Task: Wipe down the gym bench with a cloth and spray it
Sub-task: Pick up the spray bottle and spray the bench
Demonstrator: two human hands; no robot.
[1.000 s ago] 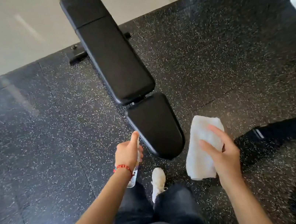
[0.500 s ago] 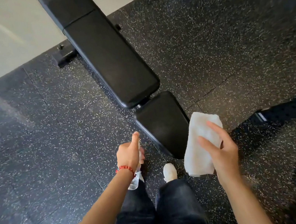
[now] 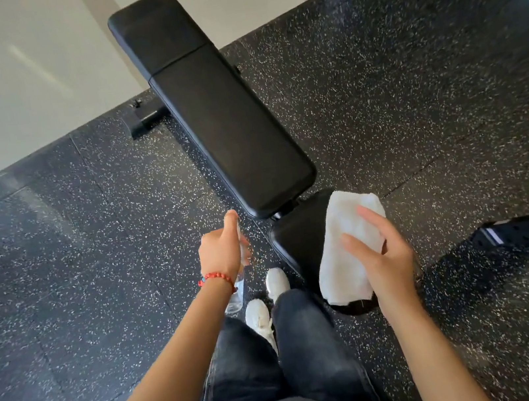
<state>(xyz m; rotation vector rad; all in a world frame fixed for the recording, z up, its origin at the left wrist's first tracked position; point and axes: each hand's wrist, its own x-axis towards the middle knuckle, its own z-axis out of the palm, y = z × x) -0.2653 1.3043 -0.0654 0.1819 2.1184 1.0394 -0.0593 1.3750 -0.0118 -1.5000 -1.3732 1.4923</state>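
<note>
A: Grip?

B: My left hand (image 3: pixel 221 254) is wrapped round the spray bottle (image 3: pixel 236 295), index finger up top. My right hand (image 3: pixel 381 256) pinches the folded cloth (image 3: pixel 346 243) over the seat pad (image 3: pixel 297 243).

A: Risks?

B: Nozzle's w/ no clear aim, prob mists the floor (image 3: pixel 76 265), not the bench (image 3: pixel 222 117). Cloth's loose end could slip.

A: Room?

B: Open both sides; my shoes (image 3: pixel 276 283) near the seat edge.

1. Bright, even daylight; pale streaks of glare on smooth floor (image 3: pixel 10 67) far above left hand (image 3: pixel 221 255).
2. Soft sheen on speckled rubber mat (image 3: pixel 51 216) left of it.
3. Edges smeared with motion blur; wide-angle bowing.
</note>
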